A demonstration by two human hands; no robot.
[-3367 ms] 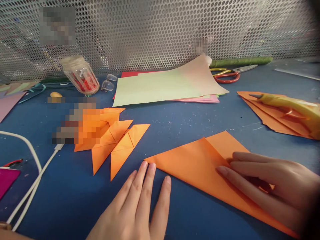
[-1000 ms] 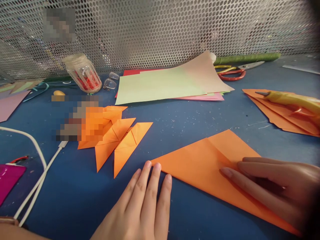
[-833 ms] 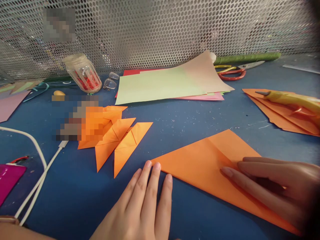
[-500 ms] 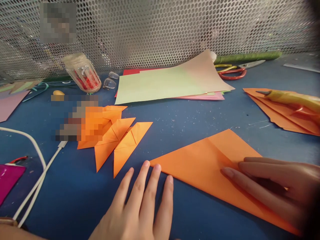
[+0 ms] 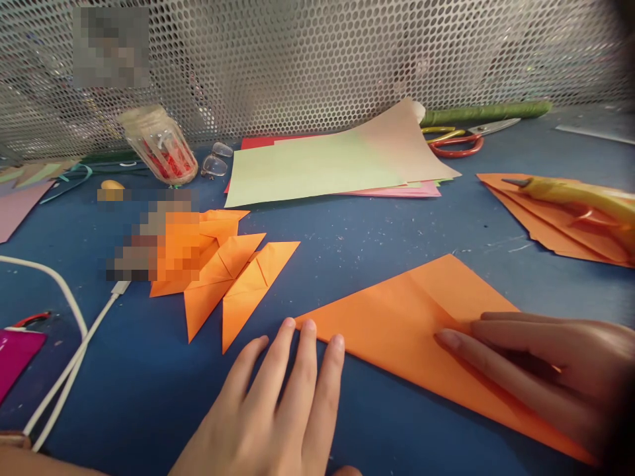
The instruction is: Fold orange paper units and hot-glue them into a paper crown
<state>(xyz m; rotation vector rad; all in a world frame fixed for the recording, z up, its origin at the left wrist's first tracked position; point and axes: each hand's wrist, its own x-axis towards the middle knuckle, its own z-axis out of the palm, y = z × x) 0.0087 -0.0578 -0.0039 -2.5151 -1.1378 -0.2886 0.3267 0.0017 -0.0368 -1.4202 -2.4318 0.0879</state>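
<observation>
Neither grip is closed: the right hand (image 5: 540,370) presses flat-fingered on the folded orange paper (image 5: 391,324) lying on the blue desk (image 5: 377,231), the left hand (image 5: 278,410) spread empty at its pointed tip, seemingly flattening a crease, which calls for even pressure.

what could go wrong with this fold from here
The left hand only touches the orange sheet at its tip, so the sheet could slide on the blue table while the right hand presses, skewing the crease. The glue gun lies on other orange paper; if hot, it might mark it.
</observation>
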